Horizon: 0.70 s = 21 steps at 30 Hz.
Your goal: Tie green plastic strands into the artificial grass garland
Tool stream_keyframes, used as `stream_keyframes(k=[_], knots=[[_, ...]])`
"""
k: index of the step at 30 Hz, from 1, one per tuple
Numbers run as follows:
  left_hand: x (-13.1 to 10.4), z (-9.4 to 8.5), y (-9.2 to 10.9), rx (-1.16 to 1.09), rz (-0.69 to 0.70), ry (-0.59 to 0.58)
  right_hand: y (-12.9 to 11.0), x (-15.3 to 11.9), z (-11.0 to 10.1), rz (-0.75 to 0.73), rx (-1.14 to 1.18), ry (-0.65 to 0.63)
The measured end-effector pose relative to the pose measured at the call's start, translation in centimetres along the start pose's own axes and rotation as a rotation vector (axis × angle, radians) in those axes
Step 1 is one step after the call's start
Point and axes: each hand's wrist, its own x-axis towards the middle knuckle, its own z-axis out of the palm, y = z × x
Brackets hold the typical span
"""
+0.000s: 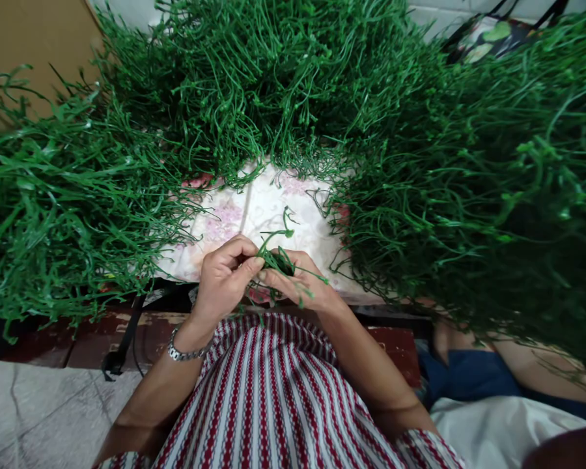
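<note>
Both hands meet over the near edge of a flowered cloth (273, 195). My left hand (227, 273) pinches thin green stems (273, 260) between thumb and forefinger. Curled around the other side of the same small bunch, my right hand (303, 280) has its thumb close to the left thumb. A few stems stick up and forward past the fingers, and some hang toward the lap. The fingers partly hide the bunch. The stems look like artificial plant pieces with small nubs at their ends.
Heaps of similar green stems lie to the left (68, 195), at the back (273, 71) and to the right (469, 182). A patterned bag (493, 39) is at the back right. Another person's leg (542, 371) is at the lower right.
</note>
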Motion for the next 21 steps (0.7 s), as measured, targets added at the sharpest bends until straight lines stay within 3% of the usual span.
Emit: stream_keyframes(k=[4,8,14,21], knots=[[0.2,1.1,0.0,-0.338,-0.201,0.219,0.5,0.1,1.0,-0.085,-0.047,0.104],[0.8,1.9,0.4,-0.482,-0.366,0.313,0.8,0.0,2.1,-0.222,-0.314,0.277],[1.2,2.7,0.3,-0.5,-0.429,0.271,0.4,-0.5,2.4,-0.434,-0.669,0.421],[1.4,3.8,0.2,-0.46,-0.416,0.247,-0.3,-1.2,2.0,-0.483,-0.783,0.46]])
